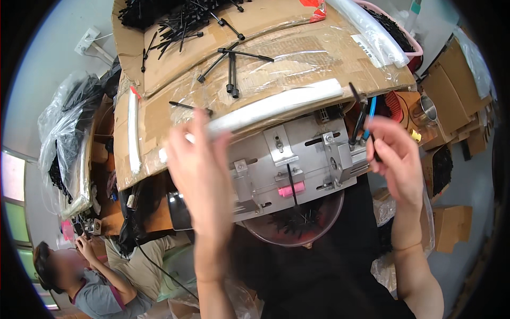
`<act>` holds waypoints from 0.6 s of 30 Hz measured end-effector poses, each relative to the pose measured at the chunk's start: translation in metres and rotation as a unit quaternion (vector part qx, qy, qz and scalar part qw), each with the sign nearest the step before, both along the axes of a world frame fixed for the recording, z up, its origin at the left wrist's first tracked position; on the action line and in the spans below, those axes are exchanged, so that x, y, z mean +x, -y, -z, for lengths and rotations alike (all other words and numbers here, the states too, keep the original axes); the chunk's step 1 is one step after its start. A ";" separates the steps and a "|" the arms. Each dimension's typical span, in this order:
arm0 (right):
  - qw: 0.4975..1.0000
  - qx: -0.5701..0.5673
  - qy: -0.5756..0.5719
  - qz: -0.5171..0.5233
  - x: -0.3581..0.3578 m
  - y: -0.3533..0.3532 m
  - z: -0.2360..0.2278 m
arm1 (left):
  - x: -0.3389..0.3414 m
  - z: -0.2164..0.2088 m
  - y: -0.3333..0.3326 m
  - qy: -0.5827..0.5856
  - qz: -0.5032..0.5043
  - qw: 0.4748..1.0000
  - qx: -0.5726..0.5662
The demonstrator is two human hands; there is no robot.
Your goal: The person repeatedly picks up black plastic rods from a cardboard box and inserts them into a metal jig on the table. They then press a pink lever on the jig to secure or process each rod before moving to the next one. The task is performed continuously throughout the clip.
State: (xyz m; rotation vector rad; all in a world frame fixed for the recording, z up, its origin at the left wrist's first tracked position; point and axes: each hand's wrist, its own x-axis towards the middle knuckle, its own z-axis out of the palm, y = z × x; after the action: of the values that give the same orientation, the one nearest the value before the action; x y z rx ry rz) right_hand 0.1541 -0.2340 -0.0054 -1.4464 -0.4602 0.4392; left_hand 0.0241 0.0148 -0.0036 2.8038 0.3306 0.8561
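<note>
My left hand (199,170) is over the front edge of a cardboard sheet (159,90), thumb and fingers apart. By its fingertips lies a thin black rod with a thicker end (183,105). My right hand (396,154) is raised at the right side of a metal fixture (257,186), fingers closed around a short black rod (376,151), mostly hidden by them. Another black rod (291,178) lies across the middle of the fixture, over a pink block (297,187). Beneath its front edge a clear reddish bowl (265,239) contains several black pieces.
Loose black rods (232,74) and a dark heap of them (175,24) lie on the cardboard. White foam strips (287,101) line its edges. A blue tube (371,112) stands beside the fixture. At lower left sits another person (103,287); boxes (451,228) stand at right.
</note>
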 end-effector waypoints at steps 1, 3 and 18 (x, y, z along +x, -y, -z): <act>0.999 0.031 -0.005 -0.015 -0.006 0.001 0.005 | 0.013 -0.011 -0.025 0.002 -0.015 1.000 0.007; 0.995 0.085 0.014 -0.043 -0.012 0.002 0.018 | 0.021 -0.017 -0.048 -0.020 -0.010 0.999 -0.023; 0.983 0.093 0.160 0.011 -0.038 -0.012 0.024 | 0.012 0.016 0.005 0.146 -0.073 0.987 -0.002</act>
State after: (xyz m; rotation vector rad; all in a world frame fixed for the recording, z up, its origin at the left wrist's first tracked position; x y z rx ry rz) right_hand 0.1157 -0.2218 -0.0298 -1.3425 -0.7234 0.1401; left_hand 0.0366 0.0094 -0.0196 2.6233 0.4909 1.2773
